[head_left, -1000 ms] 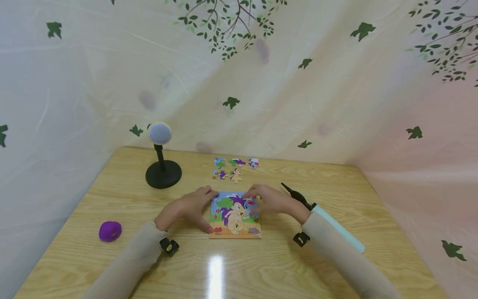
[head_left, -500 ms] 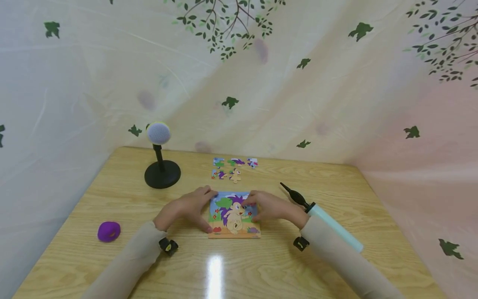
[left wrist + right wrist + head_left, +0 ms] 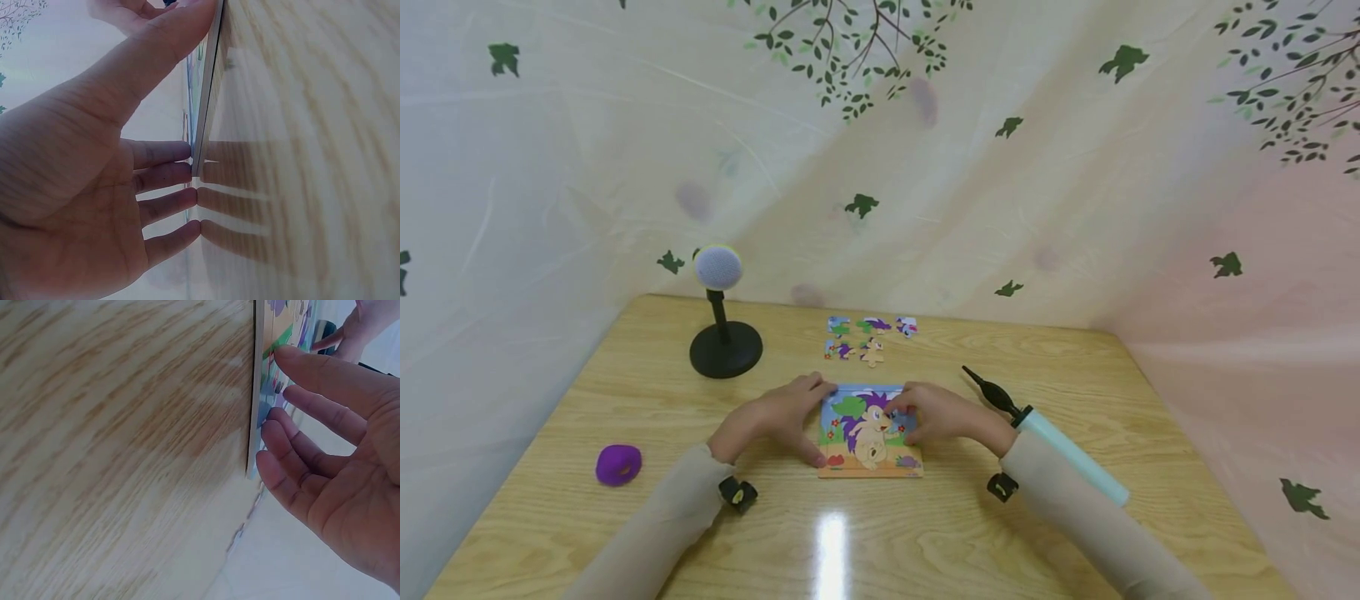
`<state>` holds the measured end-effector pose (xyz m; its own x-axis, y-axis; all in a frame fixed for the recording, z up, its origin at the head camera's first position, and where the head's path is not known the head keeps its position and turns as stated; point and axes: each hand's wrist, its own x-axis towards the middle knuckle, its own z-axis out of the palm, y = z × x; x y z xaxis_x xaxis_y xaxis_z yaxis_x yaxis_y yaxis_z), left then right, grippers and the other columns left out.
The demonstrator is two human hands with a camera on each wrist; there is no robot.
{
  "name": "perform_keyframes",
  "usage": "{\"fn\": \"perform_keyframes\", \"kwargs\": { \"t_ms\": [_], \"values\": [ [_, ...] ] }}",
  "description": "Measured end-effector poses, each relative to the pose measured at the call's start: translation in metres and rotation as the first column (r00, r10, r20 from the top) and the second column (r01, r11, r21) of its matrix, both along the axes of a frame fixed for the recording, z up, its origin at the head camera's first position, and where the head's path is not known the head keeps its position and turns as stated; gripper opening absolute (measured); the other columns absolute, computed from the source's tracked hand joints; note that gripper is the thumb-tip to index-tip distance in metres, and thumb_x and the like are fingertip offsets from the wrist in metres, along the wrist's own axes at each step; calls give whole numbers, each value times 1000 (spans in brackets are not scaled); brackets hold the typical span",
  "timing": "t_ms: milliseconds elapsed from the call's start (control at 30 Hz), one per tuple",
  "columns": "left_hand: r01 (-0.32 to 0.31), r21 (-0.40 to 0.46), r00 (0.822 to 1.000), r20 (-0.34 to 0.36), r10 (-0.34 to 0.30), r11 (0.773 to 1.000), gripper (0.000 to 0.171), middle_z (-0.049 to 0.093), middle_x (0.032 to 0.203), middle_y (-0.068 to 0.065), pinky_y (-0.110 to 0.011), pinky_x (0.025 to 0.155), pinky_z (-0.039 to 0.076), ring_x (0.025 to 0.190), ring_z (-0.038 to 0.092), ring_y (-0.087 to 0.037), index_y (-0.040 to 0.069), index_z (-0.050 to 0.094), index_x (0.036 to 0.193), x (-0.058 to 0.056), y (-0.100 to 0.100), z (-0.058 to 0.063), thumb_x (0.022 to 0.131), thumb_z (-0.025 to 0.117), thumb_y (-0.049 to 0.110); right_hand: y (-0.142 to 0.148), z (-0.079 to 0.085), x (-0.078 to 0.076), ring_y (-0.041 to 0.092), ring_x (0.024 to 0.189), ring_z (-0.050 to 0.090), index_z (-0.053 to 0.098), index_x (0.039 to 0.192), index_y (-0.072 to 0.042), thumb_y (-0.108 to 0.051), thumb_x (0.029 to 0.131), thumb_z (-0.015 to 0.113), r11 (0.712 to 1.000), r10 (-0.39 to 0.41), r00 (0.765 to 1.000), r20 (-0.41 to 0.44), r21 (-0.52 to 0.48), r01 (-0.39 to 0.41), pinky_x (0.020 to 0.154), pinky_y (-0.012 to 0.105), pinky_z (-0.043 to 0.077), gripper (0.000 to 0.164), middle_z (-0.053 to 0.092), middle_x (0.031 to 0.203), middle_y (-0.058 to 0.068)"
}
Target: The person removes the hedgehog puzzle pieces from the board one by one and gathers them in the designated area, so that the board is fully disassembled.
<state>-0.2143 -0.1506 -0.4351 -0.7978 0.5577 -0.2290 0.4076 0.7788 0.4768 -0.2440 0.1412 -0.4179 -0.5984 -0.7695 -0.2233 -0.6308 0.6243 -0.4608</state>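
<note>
A hedgehog picture puzzle board [image 3: 871, 472] lies flat on the wooden table in the head view. My left hand [image 3: 782, 417] spans its left side, thumb at the near corner and index fingertip at the far one. In the left wrist view, the straight fingers [image 3: 164, 179] reach the board's edge and the tabletop. My right hand [image 3: 942, 414] is over the board's right side, covering part of the picture. Its thumb [image 3: 312, 367] touches the picture and its bent fingers [image 3: 284, 440] rest near the board's edge, spread apart, with nothing seen between them.
Several loose puzzle pieces [image 3: 872, 352] lie behind the board. A microphone-like object on a black stand [image 3: 725, 348] is at back left, and a purple ring-like object [image 3: 619, 465] at left. A light-blue tube with a black nozzle [image 3: 1075, 457] lies beside my right forearm.
My right hand has lowered onto the right side of the board, its thumb and fingers now settled on the picture. My left hand keeps its place at the left edge.
</note>
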Motion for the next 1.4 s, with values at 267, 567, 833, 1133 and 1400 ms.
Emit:
{"fn": "perform_keyframes", "kwargs": {
  "t_ms": [267,567,833,1133,1400],
  "values": [
    [8,3,1000,-7,-8,1000,113,44,143,-13,-54,118,38,136,42,-31,5,34,157,1,0,1,71,90,54,0,-4,-3,16,88,51,69,130,-8,-11,86,81,1000,-6,1000,-5,6,6,77,25,46,46,60,100,5],
    [5,4,1000,-8,-5,1000,113,44,143,-13,-54,118,38,136,43,-31,5,34,157,1,0,1,71,90,54,0,-3,-1,14,86,49,71,127,-8,-11,84,82,1000,1,999,-54,3,0,74,24,45,45,59,98,4],
    [21,11,999,-24,-21,1000,114,45,140,-12,-52,116,40,132,44,-29,4,34,157,0,-1,-1,71,90,53,0,-4,0,18,90,53,71,127,-8,-8,84,82,1000,-6,999,-43,-17,5,75,23,47,44,60,103,7],
    [24,4,999,-20,-24,1000,113,45,140,-12,-52,116,40,131,44,-29,4,34,157,0,-1,0,71,89,54,1,-4,2,18,92,53,70,128,-7,-8,85,82,999,-7,999,-36,-36,6,76,23,48,44,61,107,7],
    [42,9,998,-47,-42,999,113,46,138,-13,-52,113,42,129,45,-29,2,36,155,0,-2,-1,70,90,54,1,-2,3,15,88,48,69,128,-3,-6,84,81,999,11,999,-52,-34,-13,72,23,45,46,63,108,9]
  ]
}}
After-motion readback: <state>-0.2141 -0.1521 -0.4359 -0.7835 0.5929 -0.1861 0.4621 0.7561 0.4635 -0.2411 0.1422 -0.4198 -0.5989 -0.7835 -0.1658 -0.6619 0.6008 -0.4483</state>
